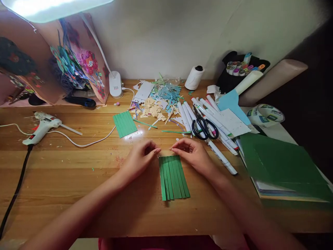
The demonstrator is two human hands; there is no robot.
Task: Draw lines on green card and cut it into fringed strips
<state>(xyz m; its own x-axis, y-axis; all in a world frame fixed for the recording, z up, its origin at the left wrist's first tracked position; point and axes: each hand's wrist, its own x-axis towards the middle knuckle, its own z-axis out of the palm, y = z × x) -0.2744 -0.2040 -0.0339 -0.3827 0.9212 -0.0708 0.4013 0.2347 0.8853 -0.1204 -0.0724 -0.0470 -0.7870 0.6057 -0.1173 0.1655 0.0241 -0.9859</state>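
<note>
A green panel of paper strips (173,177) laid side by side rests on the table in front of me. Just above its top left corner, my left hand (143,156) is closed, thumb and fingertips pinched together. My right hand (194,155) makes a similar pinch above the panel's top right side. Whatever sits between the fingertips is too small or thin to make out. Farther back to the left lies a second green strip panel (125,124). Loose thin green strips (145,123) lie behind my hands.
A glue gun (43,128) with its cords lies left. Paper scraps (158,100) are heaped at the back, beside a thread spool (194,78). Black scissors (203,126) rest on scattered markers (221,156). Green paper sheets (283,163) and a tape roll (267,114) are right.
</note>
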